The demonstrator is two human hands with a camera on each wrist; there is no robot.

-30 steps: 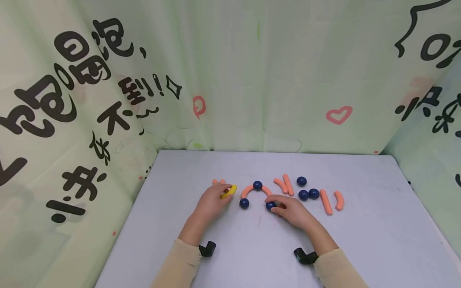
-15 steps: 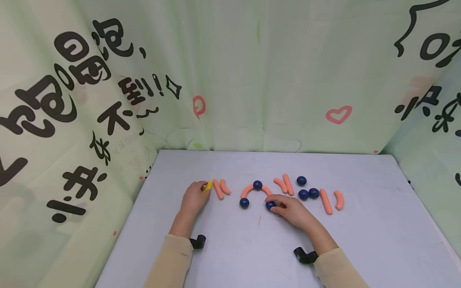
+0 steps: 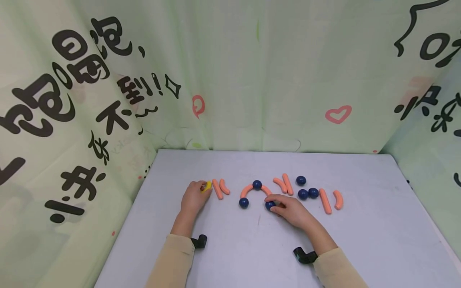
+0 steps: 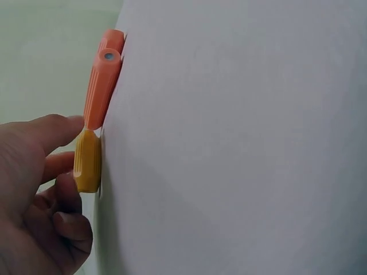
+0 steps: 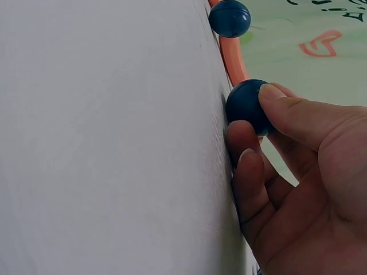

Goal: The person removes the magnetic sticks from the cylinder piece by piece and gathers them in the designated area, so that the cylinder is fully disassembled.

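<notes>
At the left of the table, my left hand (image 3: 194,197) pinches a short yellow magnetic rod (image 4: 87,163) by its side, with other fingers curled below. Right beside that rod lie a straight orange rod (image 3: 217,189) and a curved orange rod (image 3: 224,187). My right hand (image 3: 292,209) holds a blue ball (image 5: 248,107) between thumb and fingers. This ball ends an arch of two curved orange rods, one being the left curved rod (image 3: 246,190). Another blue ball (image 3: 257,185) tops the arch, and a third blue ball (image 3: 243,203) forms its left foot.
Behind my right hand lie a curved and a straight orange rod (image 3: 287,184). Several loose blue balls (image 3: 303,194) sit right of them, then a straight rod (image 3: 325,201) and a curved rod (image 3: 338,200). A printed curtain (image 3: 230,80) surrounds the white table (image 3: 360,172).
My left hand has carried the yellow rod leftward, past the orange pair, uncovering them, and now stays at their left. My right hand has kept its place on the ball.
</notes>
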